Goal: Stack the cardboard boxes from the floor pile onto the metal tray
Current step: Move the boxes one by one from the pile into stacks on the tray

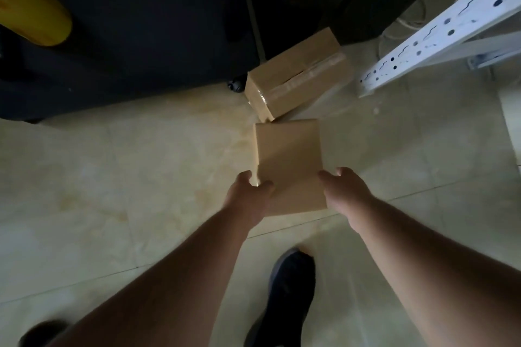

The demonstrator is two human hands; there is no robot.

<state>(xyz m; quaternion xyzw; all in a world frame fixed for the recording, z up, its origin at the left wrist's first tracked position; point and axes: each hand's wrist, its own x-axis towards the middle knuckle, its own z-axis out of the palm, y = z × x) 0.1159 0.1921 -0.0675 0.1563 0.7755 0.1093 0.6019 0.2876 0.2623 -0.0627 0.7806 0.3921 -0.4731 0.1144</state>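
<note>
Two bare forearms, no sleeves, watch or rings visible. Left hand [248, 200] and right hand [349, 194] ungloved. Dark shoe [287, 298], greyish rim at toe; second dark shoe tip [42, 332] at frame edge, blurred.

A plain cardboard box [289, 163] is gripped at its near sides by the left hand [248, 200] and right hand [348, 194] above the tiled floor [141, 163], a taped box [296, 73] lying just beyond.

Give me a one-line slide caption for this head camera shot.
Both hands, left hand and right hand, grip a plain cardboard box above the tiled floor, a taped box lying beyond.
</note>
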